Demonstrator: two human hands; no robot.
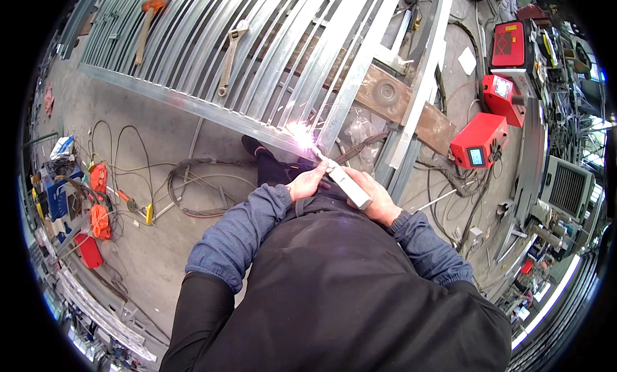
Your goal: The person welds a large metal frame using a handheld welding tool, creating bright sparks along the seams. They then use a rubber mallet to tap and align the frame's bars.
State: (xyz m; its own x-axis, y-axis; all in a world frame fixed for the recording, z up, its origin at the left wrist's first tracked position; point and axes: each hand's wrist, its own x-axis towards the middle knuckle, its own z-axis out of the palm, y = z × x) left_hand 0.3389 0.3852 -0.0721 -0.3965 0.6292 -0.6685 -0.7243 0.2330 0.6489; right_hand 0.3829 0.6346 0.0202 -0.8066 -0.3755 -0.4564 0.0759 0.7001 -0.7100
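A pale grey handheld welding torch (349, 188) slants up and away from my body, its narrow nozzle at the metal. My right hand (380, 200) is wrapped round the torch's body from the right. Near its front end, my left hand (308, 182) closes on the torch from the left, some fingers hidden. Bright pinkish-white light and sparks (301, 135) burst at the nozzle, hiding the exact contact spot. They sit at the near edge of a galvanized steel grille (193, 100) of parallel bars, close to its right corner.
An adjustable wrench (231, 58) and an orange-headed hammer (148, 25) lie on the grille. A rusty steel beam (387, 92) runs beneath it. Red machines (479, 141) stand at right. Coiled cables (193, 189) lie on the floor at left, by orange cloths (100, 221).
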